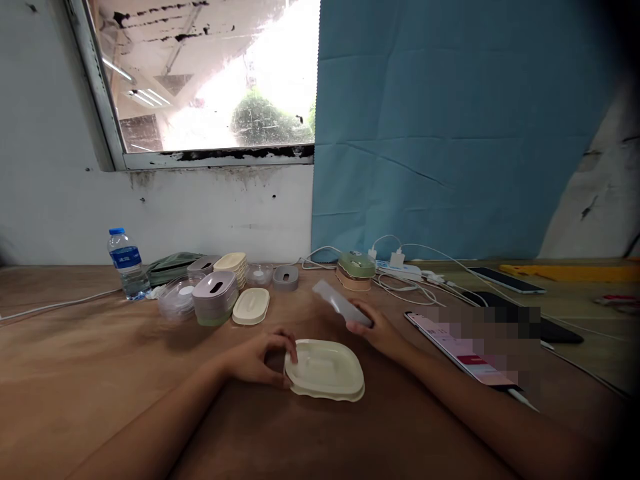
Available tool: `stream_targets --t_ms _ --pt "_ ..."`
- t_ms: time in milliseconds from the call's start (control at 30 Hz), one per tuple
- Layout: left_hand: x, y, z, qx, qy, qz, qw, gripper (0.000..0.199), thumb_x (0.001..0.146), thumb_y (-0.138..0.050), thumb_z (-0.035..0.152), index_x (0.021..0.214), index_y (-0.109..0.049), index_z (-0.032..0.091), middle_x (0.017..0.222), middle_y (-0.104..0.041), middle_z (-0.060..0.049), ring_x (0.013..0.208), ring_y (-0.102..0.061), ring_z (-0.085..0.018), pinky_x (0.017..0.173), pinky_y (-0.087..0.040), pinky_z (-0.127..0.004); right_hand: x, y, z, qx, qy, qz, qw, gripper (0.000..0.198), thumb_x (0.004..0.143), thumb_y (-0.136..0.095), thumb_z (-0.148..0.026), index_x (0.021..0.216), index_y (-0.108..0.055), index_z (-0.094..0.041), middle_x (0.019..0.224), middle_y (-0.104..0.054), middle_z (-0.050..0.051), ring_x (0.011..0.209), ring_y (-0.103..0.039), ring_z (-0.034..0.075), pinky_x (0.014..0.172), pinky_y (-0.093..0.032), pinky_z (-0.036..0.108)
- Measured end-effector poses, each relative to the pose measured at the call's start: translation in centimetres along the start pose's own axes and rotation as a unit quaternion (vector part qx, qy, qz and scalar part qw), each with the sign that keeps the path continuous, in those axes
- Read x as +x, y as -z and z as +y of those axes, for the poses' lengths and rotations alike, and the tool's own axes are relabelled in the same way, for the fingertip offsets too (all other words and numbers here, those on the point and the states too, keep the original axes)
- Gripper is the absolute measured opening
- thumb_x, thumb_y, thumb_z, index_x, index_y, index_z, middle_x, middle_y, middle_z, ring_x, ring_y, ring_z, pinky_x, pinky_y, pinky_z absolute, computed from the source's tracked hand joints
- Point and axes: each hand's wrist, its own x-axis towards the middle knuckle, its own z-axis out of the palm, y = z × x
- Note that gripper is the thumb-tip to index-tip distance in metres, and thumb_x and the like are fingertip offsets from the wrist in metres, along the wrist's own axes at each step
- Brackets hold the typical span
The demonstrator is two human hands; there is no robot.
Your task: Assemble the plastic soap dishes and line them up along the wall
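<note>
A rounded, cream plastic lid lies on the table in front of me. My left hand grips its left edge, with the fingertips over the rim and the thumb low on the side. Above and right of the lid, my right hand is closed around one end of a translucent, whitish plastic piece. That piece is tilted, its far end pointing up and left; its exact kind is hard to make out. A smaller cream lid rests farther back on the table.
Behind stand lidded containers, clear plastic tubs, stacked cream lids, a grey container and a green-lidded box. A water bottle is at left. Rightward lie a power strip, cables and a tablet.
</note>
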Motion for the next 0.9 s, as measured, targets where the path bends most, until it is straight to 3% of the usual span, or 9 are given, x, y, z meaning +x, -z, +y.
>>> stream_targets --t_ms 133,267,367,533,633,733,900 --pt "-0.2 0.0 -1.1 -0.077 0.081 0.097 0.989 0.065 0.056 -0.071 0.030 0.113 -0.040 0.023 0.105 -0.046 -0.006 0.100 -0.044 -0.019 0.090 -0.035 -0.037 -1.1 0.7 -2.0 0.020 0.140 -0.158 0.977 0.037 0.058 -0.065 -0.042 0.086 -0.055 -0.021 0.124 -0.042 0.007 0.113 -0.041 0.026 0.093 -0.034 0.037" --pt "-0.1 -0.5 -2.2 -0.164 0.082 0.058 0.981 0.097 0.050 -0.076 0.025 0.128 -0.019 0.024 0.118 -0.040 -0.010 0.109 -0.040 -0.022 0.096 -0.029 -0.041 -1.8 0.5 -3.3 -0.002 0.180 -0.259 0.949 0.041 0.053 -0.070 -0.038 0.088 -0.056 -0.020 0.128 -0.034 0.007 0.117 -0.036 0.026 0.095 -0.031 0.036" --pt "0.1 -0.9 -2.2 -0.181 0.082 0.037 0.979 0.093 0.050 -0.076 0.026 0.127 -0.025 0.022 0.125 -0.036 -0.011 0.115 -0.036 -0.024 0.098 -0.026 -0.042 -2.0 0.4 -3.8 -0.019 0.187 -0.313 0.931 0.047 0.053 -0.071 -0.033 0.094 -0.054 -0.019 0.131 -0.028 0.007 0.118 -0.033 0.027 0.095 -0.031 0.035" --pt "0.4 -1.2 -1.5 -0.185 0.110 0.045 0.975 0.070 0.060 -0.070 0.029 0.120 -0.036 0.020 0.117 -0.045 -0.009 0.110 -0.041 -0.022 0.095 -0.031 -0.040 -2.5 0.8 -4.8 -0.052 0.166 -0.330 0.928 0.069 0.052 -0.069 -0.027 0.115 -0.042 -0.023 0.131 -0.028 0.007 0.119 -0.031 0.029 0.095 -0.031 0.037" --pt "0.5 -1.1 -1.3 -0.182 0.127 0.042 0.974 0.069 0.057 -0.072 0.029 0.117 -0.038 0.020 0.113 -0.048 -0.009 0.106 -0.044 -0.022 0.091 -0.034 -0.039 -2.8 0.8 -5.0 -0.045 0.131 -0.329 0.934 0.082 0.052 -0.069 -0.030 0.125 -0.031 -0.022 0.126 -0.037 0.008 0.113 -0.039 0.029 0.093 -0.034 0.038" --pt "0.4 -0.9 -1.3 -0.163 0.135 0.033 0.977 0.069 0.054 -0.073 0.029 0.114 -0.040 0.019 0.109 -0.050 -0.008 0.102 -0.046 -0.022 0.089 -0.036 -0.037 -2.9 0.5 -4.8 -0.043 0.085 -0.317 0.944 0.095 0.051 -0.071 -0.038 0.131 -0.021 -0.020 0.130 -0.034 0.010 0.116 -0.035 0.031 0.095 -0.031 0.042" --pt "0.2 -0.6 -0.9 -0.136 0.141 0.022 0.980 0.069 0.052 -0.074 0.031 0.110 -0.041 0.019 0.105 -0.051 -0.006 0.098 -0.047 -0.021 0.084 -0.038 -0.035 -3.2 0.0 -4.7 -0.051 0.051 -0.295 0.953 0.099 0.050 -0.071 -0.048 0.131 -0.023 -0.020 0.133 -0.031 0.012 0.119 -0.031 0.033 0.096 -0.029 0.045"
